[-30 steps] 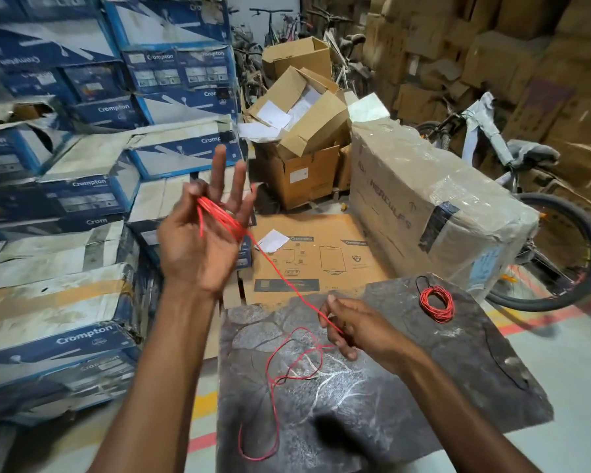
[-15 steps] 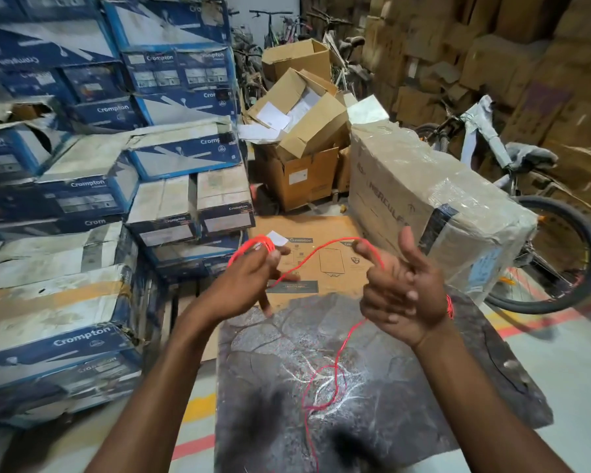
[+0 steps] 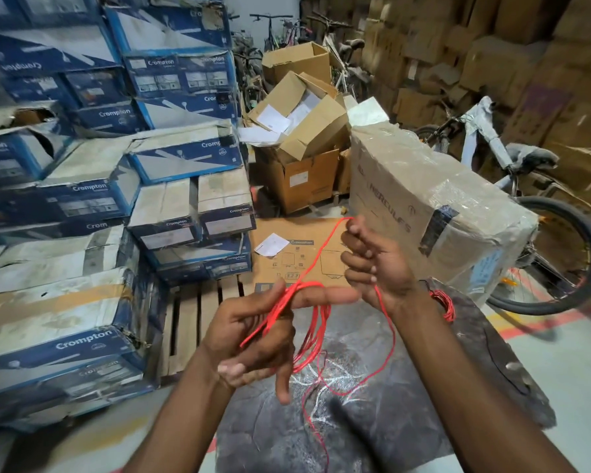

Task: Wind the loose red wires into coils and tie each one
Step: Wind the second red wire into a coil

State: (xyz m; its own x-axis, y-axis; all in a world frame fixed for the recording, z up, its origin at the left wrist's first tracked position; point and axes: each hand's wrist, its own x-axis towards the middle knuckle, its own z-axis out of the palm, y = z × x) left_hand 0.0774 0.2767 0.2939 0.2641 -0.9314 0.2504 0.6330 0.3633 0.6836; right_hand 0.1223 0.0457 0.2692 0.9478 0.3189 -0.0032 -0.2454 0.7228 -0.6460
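Several turns of thin red insulated wire [image 3: 316, 332] hang bunched from the left hand [image 3: 253, 332], whose grip is closed on the bundle by the outstretched forefinger, the lower fingers jutting loosely. Just beside it and higher, the right hand [image 3: 377, 268] pinches a single strand at its fingertips and leads it down to those loops. A second ago that right hand was low on the dark grey mottled counter [image 3: 270, 431], gathering slack, and the left was raised with fingers spread. Now the two have met above the counter's far edge, so another turn seems to be going on. Less slack lies on the counter, though a loop and a tail run toward its near edge, so winding looks unfinished and the tie is not yet made. One small finished red coil [image 3: 446, 305] sits near the right edge.
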